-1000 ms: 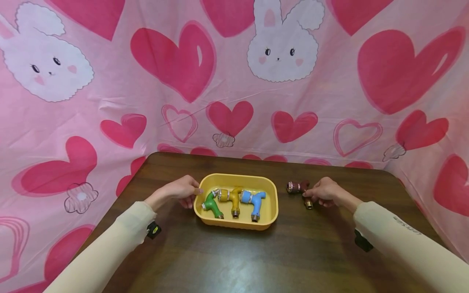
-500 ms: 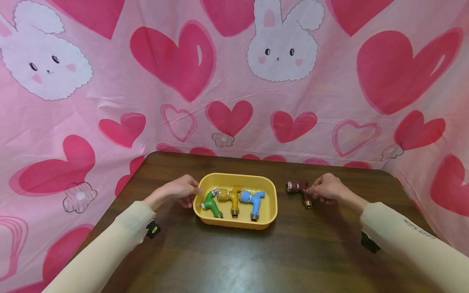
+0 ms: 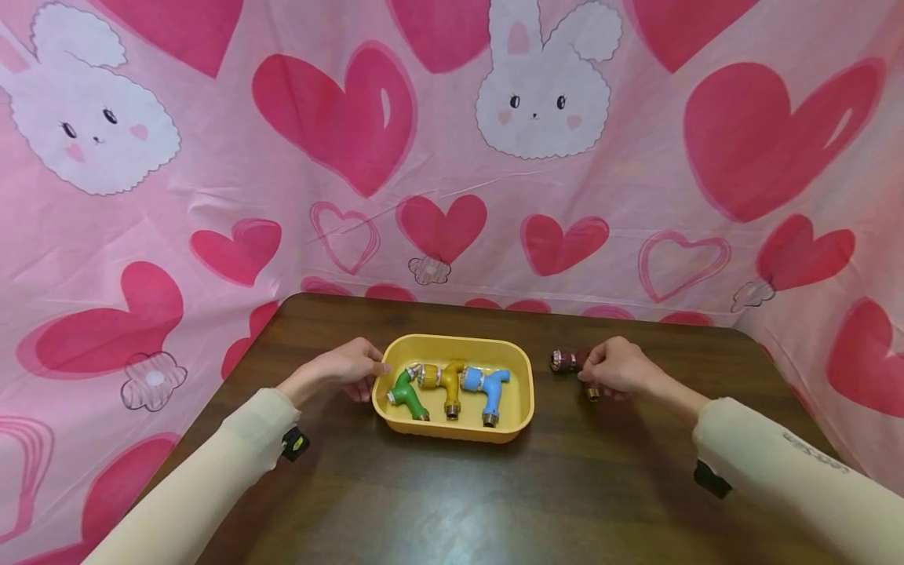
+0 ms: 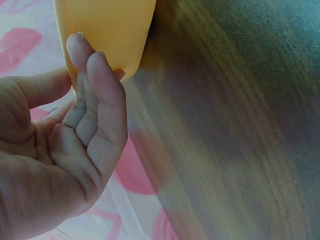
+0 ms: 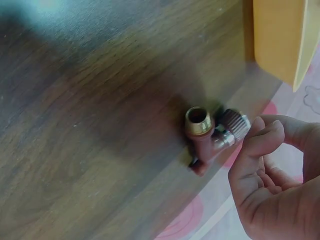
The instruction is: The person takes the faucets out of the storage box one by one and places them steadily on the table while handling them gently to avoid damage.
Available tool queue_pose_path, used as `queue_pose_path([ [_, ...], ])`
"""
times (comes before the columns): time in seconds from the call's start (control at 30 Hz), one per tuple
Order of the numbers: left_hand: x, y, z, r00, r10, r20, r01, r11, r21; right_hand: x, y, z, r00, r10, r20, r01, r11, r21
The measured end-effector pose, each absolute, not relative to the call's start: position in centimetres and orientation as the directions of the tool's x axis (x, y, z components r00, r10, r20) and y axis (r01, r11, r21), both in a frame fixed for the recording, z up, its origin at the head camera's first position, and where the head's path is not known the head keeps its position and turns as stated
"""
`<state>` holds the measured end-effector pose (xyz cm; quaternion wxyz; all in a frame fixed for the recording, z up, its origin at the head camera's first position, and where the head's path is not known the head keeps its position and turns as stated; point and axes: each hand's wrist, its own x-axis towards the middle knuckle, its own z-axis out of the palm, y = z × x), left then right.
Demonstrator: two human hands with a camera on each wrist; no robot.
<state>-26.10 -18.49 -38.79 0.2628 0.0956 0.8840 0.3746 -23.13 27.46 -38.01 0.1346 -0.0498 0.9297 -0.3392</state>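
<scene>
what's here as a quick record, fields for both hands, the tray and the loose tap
left hand: pinches the edge of the yellow tray
tray contents: green tap, yellow tap, blue tap, left to right
loose tap: dark red, on the table, right of the tray
right hand: fingertips at the loose tap; grip not clear
backdrop: pink cloth, hearts and rabbits

Pink cloth [image 3: 452, 173] far, left, right; printed hearts [image 3: 335, 118], rabbit faces [image 3: 542, 110]. Dark wood-grain worktop [image 3: 565, 494], soft glare [image 3: 441, 502] near side.
</scene>
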Motion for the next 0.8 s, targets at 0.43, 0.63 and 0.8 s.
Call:
queue_pose_path([
  [0.43, -25.8, -18.4, -38.6, -0.844, 0.372, -0.386, -0.027, 0.69, 0.724, -21.7, 25.7, -36.9, -0.959, -0.198, -0.204, -0.011, 0.743, -0.669],
  [0.63, -25.9, -18.4, -38.7, -0.843, 0.376, -0.384, -0.026, 0.686, 0.727, -20.6, 24.4, -36.3, -0.958, -0.225, -0.175, -0.045, 0.726, -0.687],
  [0.8, -25.9, -18.5, -38.7, -0.843, 0.377, -0.384, -0.025, 0.685, 0.728, -19.2, 22.7, -36.0, -0.957, -0.242, -0.161, -0.066, 0.72, -0.691],
])
